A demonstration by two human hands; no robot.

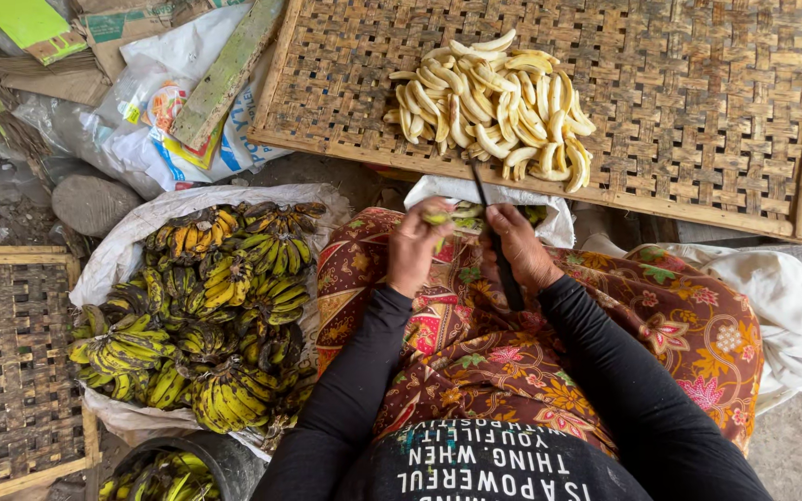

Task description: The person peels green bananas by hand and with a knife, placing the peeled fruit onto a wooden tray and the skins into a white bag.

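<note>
Both hands worked close together over the lap. The left hand (413,249) was closed around a small green banana (438,218), while the right hand (523,249) gripped a dark-handled knife (497,239) — its blade pointing away toward the woven bamboo tray (698,111). On that tray lay a heap of peeled bananas (494,102). Beside the person's left knee, bunches of unpeeled bananas (206,315) sat piled on a white sack (118,255) — just beside a patterned cloth (531,353) covering the lap.
</note>
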